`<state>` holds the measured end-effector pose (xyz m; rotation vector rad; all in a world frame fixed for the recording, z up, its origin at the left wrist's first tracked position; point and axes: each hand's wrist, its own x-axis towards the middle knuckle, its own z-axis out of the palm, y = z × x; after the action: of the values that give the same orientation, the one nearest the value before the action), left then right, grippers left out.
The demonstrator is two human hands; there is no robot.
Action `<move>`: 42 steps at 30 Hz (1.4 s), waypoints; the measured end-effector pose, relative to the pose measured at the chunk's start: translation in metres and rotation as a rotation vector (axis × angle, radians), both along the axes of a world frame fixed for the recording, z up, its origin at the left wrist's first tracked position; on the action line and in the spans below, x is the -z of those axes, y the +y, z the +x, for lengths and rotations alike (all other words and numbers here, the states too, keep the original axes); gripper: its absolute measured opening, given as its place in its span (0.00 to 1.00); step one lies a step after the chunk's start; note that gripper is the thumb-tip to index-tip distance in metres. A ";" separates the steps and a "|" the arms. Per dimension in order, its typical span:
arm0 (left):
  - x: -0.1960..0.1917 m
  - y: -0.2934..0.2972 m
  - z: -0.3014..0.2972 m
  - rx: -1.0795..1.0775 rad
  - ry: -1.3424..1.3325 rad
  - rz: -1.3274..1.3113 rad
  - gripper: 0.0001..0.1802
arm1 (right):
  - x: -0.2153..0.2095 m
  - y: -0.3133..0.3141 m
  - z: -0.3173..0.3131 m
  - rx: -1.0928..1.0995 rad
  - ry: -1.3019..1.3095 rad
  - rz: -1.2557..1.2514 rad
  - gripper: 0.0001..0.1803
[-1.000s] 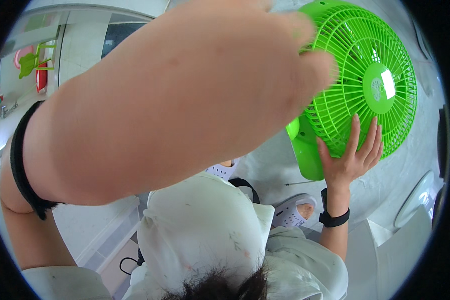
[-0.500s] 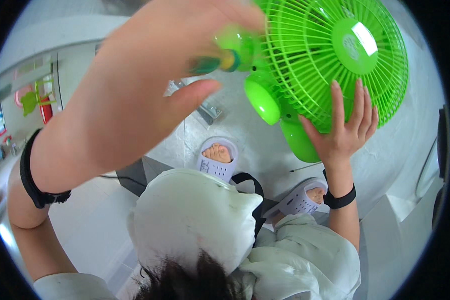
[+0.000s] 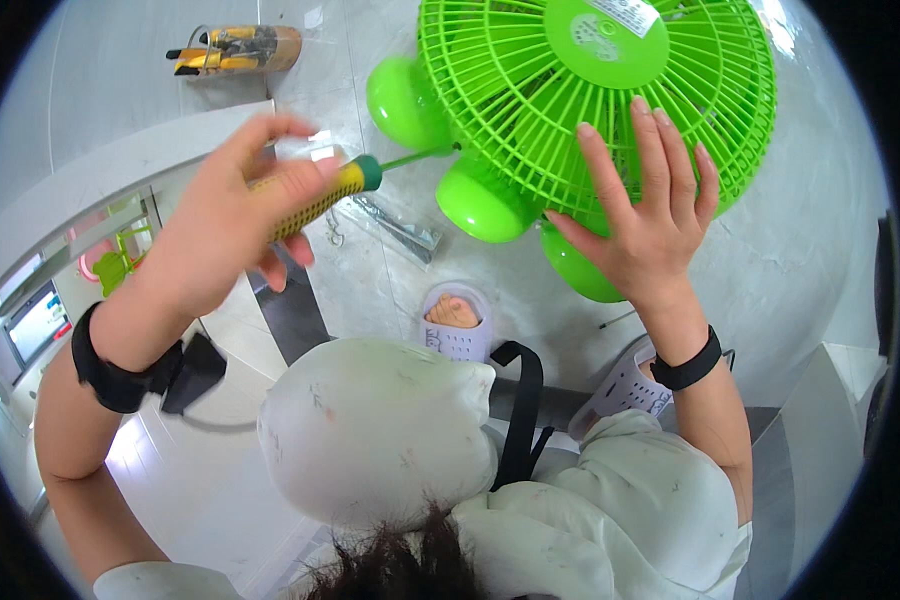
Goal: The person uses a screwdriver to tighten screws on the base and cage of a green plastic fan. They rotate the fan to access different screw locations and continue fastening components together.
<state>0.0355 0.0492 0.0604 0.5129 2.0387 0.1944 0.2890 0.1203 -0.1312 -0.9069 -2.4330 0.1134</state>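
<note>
A bright green fan with a round slatted grille lies ahead of me, several rounded green feet or knobs along its near left side. My left hand holds a screwdriver with a yellow-and-green handle, its fingers loosely curled and slightly blurred. The green shaft points right, its tip at the fan's left edge between two rounded parts; whether it sits in a screw I cannot make out. Spread flat, my right hand rests on the near side of the grille and holds nothing.
A clear cup of yellow-handled tools lies on its side at the far left. Near the fan, a small plastic packet is on the grey tiled floor. A white curved edge runs along the left. Lilac slippers are below.
My left hand has drawn back and lower, so the screwdriver now shows plainly. The view has shifted, placing the fan farther left and up. My right hand stays on the grille.
</note>
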 end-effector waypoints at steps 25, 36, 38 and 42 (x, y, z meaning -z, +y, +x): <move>0.005 -0.023 -0.001 1.539 0.574 0.332 0.14 | 0.000 0.000 0.000 0.021 0.030 -0.029 0.38; 0.010 0.001 0.009 0.555 0.361 0.493 0.10 | 0.001 -0.001 0.000 0.029 -0.043 0.025 0.37; 0.003 -0.004 0.010 0.352 0.310 0.387 0.11 | 0.002 -0.001 0.000 0.029 -0.057 0.064 0.36; -0.004 -0.009 0.006 0.617 0.421 0.358 0.14 | 0.002 0.000 -0.001 0.016 -0.053 0.100 0.36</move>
<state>0.0416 0.0399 0.0643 1.4783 2.1398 0.0767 0.2880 0.1203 -0.1329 -0.8955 -2.4554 -0.0381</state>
